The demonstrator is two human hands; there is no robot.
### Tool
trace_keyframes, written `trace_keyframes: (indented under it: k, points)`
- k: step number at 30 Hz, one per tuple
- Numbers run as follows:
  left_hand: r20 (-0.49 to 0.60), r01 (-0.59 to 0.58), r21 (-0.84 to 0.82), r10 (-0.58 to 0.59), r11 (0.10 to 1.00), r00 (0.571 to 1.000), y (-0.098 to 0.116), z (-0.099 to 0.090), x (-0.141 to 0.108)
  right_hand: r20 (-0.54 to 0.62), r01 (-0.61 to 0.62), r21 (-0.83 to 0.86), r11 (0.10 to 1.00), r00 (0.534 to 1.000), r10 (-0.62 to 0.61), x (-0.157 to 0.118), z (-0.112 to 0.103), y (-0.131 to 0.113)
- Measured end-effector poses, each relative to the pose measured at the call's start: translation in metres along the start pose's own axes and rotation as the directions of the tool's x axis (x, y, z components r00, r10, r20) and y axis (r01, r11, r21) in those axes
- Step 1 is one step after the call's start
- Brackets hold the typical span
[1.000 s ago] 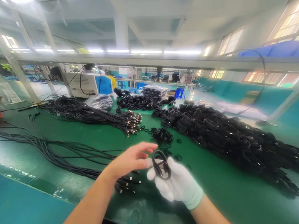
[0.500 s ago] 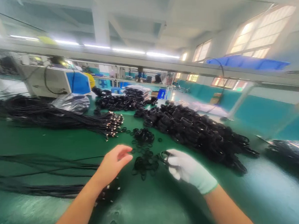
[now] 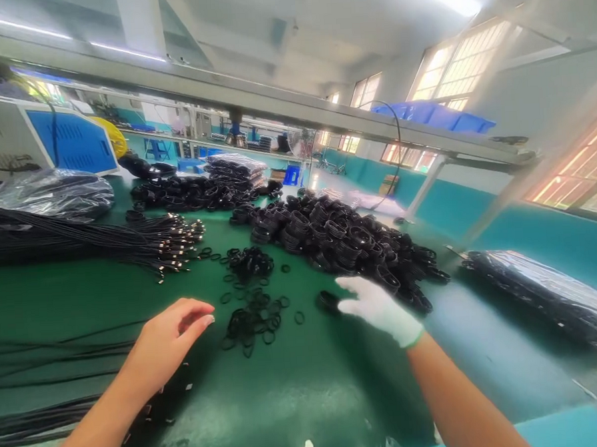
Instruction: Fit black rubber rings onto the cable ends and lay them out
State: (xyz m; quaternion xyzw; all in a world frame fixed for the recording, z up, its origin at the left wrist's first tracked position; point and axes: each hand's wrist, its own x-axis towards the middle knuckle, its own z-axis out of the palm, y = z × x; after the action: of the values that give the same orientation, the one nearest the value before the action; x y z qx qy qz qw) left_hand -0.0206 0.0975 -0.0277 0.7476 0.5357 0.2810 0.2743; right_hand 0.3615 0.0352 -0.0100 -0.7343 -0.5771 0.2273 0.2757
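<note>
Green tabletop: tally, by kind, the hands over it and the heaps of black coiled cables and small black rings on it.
Bare left hand: 1
White-gloved right hand: 1
Heaps of coiled black cables, one at right, one farther back: 2
Heaps of small black rings, one dense, one looser and nearer: 2
Total: 6

Passable across the near middle of the green table [image 3: 282, 398], and through the gap between the scattered rings [image 3: 253, 319] and the single black coil [image 3: 328, 300]. Barred beyond by the broad heap of coiled cables [image 3: 339, 231]. Cluttered at far left with the thick cable bundle [image 3: 79, 238], at near left with loose cables [image 3: 53, 410]. Roomy right of the heap, up to the bagged pack [image 3: 537, 291]. Limited overhead on the far side by the long rail [image 3: 272, 105].
</note>
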Motion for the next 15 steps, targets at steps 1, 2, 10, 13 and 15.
trace_keyframes:
  k: [1, 2, 10, 13, 15]
  points:
    - [0.011, -0.007, 0.017, 0.007, 1.0, 1.0, 0.002, 0.0, -0.001, 0.023, 0.014, 0.003, 1.0, 1.0, -0.014, 0.001, 0.006, 0.0]
    - [0.02, -0.015, 0.032, 0.014, 0.999, 1.0, 0.005, 0.0, -0.002, 0.038, 0.016, 0.009, 1.0, 0.999, -0.016, 0.002, 0.012, 0.0]
    - [-0.008, -0.04, 0.065, 0.04, 0.997, 0.999, 0.012, -0.004, -0.006, 0.136, -0.025, 0.177, 0.984, 0.991, 0.001, -0.003, 0.009, 0.005]
    - [-0.011, 0.002, 0.098, -0.001, 0.995, 1.0, 0.009, -0.002, -0.007, 0.034, 0.011, 0.166, 0.986, 0.999, -0.017, -0.01, -0.013, -0.001]
    - [-0.003, 0.013, 0.12, -0.012, 0.993, 1.0, 0.005, 0.0, -0.006, -0.143, -0.001, 0.105, 0.995, 0.99, 0.016, -0.004, -0.033, -0.002]
